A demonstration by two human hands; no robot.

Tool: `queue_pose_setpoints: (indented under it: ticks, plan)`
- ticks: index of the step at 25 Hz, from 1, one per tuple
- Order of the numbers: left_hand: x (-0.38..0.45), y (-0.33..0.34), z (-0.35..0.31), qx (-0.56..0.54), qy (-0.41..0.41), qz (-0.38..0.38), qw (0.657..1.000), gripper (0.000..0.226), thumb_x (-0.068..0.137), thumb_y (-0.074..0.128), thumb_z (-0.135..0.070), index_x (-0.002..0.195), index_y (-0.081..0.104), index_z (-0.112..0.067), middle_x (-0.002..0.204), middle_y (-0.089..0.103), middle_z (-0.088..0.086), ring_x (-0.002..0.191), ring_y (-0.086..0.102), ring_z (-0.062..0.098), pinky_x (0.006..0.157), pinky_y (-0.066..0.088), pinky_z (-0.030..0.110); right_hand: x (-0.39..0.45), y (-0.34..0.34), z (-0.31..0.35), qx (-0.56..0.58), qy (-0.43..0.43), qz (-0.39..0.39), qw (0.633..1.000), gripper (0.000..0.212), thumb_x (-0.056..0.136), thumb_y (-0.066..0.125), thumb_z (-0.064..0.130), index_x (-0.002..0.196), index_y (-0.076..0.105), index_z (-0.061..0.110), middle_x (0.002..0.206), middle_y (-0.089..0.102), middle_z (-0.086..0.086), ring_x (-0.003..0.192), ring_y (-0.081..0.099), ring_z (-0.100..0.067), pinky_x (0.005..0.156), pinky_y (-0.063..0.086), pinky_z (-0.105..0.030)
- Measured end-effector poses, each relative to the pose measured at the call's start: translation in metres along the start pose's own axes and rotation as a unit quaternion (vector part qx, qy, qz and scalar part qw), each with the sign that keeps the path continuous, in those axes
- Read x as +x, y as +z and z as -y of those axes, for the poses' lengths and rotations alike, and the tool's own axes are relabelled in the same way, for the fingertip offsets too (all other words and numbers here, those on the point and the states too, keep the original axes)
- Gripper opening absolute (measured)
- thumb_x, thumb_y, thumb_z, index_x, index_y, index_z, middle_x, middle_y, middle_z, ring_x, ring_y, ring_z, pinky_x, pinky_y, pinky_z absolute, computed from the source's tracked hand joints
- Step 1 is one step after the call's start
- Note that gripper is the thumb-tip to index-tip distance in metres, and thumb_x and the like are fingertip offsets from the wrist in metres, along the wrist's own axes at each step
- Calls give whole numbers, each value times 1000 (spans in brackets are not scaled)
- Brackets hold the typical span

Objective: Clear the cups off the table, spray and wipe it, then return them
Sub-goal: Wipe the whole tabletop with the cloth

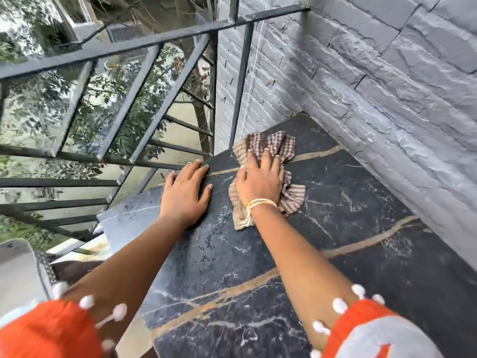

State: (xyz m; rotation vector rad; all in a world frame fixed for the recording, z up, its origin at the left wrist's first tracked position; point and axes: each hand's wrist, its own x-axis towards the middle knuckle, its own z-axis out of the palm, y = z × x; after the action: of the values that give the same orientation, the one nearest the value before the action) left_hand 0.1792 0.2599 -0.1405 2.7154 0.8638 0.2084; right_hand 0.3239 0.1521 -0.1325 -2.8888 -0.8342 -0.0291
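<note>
A dark marble-patterned table top (348, 241) with tan and white veins fills the lower right of the head view. My right hand (260, 179) presses flat on a crumpled brown checked cloth (271, 146) near the table's far end, fingers spread over it. My left hand (184, 192) lies palm down on the table's left edge, fingers apart and holding nothing. No cups or spray bottle are in view.
A grey stone-block wall (374, 86) runs along the table's right side. A dark metal railing (124, 107) stands to the left and beyond the table, with trees and ground below. A pale ledge (18, 267) sits at the lower left.
</note>
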Motion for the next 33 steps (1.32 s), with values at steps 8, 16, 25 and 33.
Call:
queue_pose_setpoints:
  ticks: [8,16,25,33]
  plan:
    - [-104,-56,110,-76,-319,-12,945,32,94,45,-29,115,62,-12,115,62,22,108,58,40,88,44,44,-136,6,145,47,-147,28,988,52,81,48,41,132,54,33,144,46,-9,132,38,-38,110,29,-49]
    - [-155,-84,97,-570,-386,83,721,28,94,45,3,73,53,-13,49,64,-7,42,60,4,50,48,17,-197,3,147,35,-298,52,953,46,87,44,41,132,53,38,144,47,-8,129,42,-36,107,36,-49]
    - [-224,-82,36,-419,-336,311,784,22,95,44,-18,80,59,-12,78,68,7,65,65,23,63,39,25,-314,-22,51,37,-198,70,977,53,86,46,45,139,45,41,145,45,-5,133,39,-34,110,33,-50]
    - [-283,-62,-26,-174,-168,320,916,34,90,55,-39,90,67,-7,95,70,12,81,66,31,60,48,29,-410,-37,-29,26,-109,54,992,48,88,43,44,136,48,39,143,47,-4,132,42,-31,110,33,-47]
